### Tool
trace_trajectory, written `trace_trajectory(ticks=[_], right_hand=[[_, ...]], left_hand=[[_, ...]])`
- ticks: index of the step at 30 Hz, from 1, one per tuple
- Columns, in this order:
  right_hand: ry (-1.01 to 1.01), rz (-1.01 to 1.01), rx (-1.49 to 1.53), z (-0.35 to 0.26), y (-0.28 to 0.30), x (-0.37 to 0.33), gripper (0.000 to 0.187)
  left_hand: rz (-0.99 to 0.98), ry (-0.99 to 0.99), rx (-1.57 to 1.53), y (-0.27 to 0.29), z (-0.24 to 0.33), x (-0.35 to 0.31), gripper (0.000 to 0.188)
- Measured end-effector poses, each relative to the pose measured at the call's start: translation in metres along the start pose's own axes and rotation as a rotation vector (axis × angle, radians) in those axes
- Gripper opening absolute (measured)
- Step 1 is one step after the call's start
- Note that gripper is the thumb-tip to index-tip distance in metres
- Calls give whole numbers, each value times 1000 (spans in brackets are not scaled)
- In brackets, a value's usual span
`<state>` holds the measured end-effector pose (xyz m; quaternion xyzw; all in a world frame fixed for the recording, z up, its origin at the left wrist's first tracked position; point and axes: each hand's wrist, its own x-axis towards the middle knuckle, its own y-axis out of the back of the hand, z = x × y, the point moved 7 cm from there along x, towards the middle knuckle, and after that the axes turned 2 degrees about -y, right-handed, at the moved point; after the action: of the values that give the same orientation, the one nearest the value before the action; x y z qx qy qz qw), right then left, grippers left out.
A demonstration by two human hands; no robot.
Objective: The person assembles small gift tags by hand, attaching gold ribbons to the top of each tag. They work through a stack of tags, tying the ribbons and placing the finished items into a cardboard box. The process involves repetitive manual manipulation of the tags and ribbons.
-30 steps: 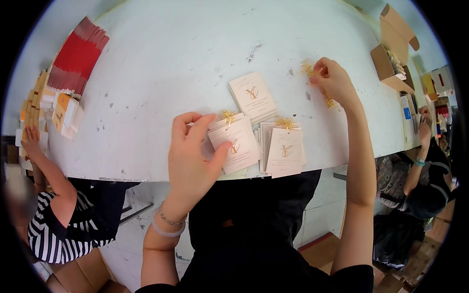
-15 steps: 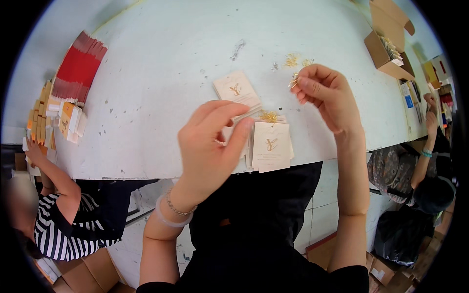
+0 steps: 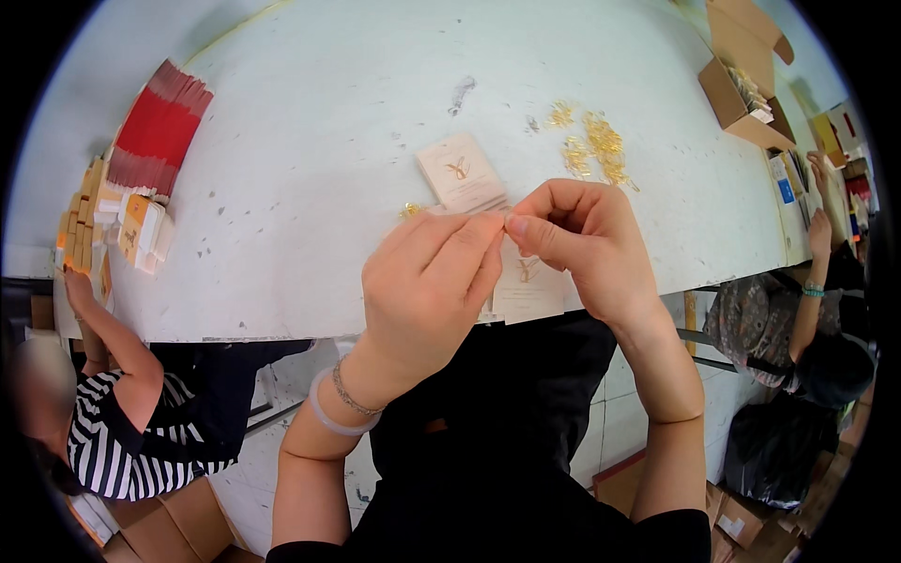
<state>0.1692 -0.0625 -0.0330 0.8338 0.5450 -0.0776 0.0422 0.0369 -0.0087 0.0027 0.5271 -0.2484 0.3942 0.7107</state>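
Closely together, the left hand (image 3: 427, 272) and the right hand (image 3: 601, 249) meet over the near edge of the pale table (image 3: 319, 159), their fingertips touching or almost touching. The left hand is palm down, with its fingers bent and drawn to a point, while the right has its thumb pressed to its curled forefinger in a tight pinch. Both are closed at the tips, but whatever lies between them is too small and too hidden to name. Just below the fingertips lies a cream card (image 3: 527, 298) with a gold design, flat at the table edge and partly covered by the right hand. Beyond the hands sits a stack of cards (image 3: 460, 169) of the same kind, turned at a slant, its near end close to the fingers. A loose heap of small gold pins (image 3: 603, 141) is spread on the table past the right hand, and a little gold clump (image 3: 410, 210) shows beside the left knuckles. The left wrist wears a chain bracelet (image 3: 353, 394) and a pale band (image 3: 327, 413). Farther left lie a red bundle (image 3: 161, 131) and some orange-and-white boxes (image 3: 141, 230), near a co-worker in a striped shirt (image 3: 122, 441). An open cardboard box (image 3: 727, 98) with things packed inside stands at the far right, and another co-worker's hand (image 3: 819, 235) is up at that side of the table.
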Motion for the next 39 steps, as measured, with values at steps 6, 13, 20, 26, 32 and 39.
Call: trace_trajectory(ticks=[6, 13, 20, 26, 32, 39], right_hand=[[-3, -25, -3, -3, -6, 1, 13], [140, 57, -132, -6, -7, -3, 13], [87, 21, -138, -3, -8, 1, 18], [67, 33, -71, -3, -8, -2, 22], [63, 84, -26, 0, 3, -1, 21], [155, 115, -102, -2, 14, 9, 15]], left_hand=[[50, -15, 26, 3, 0, -2, 22], [47, 3, -9, 4, 0, 1, 22], [37, 84, -18, 5, -5, 2, 20], [51, 91, -27, 4, -6, -1, 20], [-60, 95, -133, -1, -14, 8, 23], [-514, 355, 38, -39, -125, 12, 46]])
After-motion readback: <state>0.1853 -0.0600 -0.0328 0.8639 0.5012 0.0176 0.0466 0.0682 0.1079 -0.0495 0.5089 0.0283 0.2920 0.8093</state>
